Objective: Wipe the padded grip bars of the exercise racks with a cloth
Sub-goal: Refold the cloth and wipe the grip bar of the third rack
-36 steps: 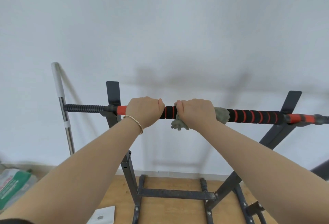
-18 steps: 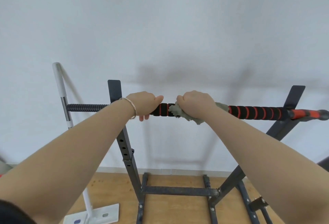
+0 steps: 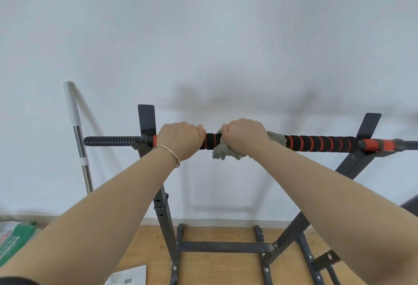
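We see a bright, evenly lit room in soft, diffuse light, with no glare. The light reaches in from our side, since pale grey, soft-edged shadows of the rack (image 3: 164,217) and its bar (image 3: 321,144) fall on the white wall (image 3: 203,35) from 12 to 2 o'clock. The centre looks fairly sharp. Wide-angle distortion tilts the rack's posts and stretches whatever lies near 4 and 8 o'clock. At 8 o'clock a green bag (image 3: 15,237) smears into blur.

Grey-green cloth (image 3: 226,152) bunched on the padded grip bar (image 3: 321,146)
The bar lies level across the uprights of the black rack (image 3: 164,214), black foam ringed with orange; the cloth wraps it near the middle, crumpled, a fold hanging below
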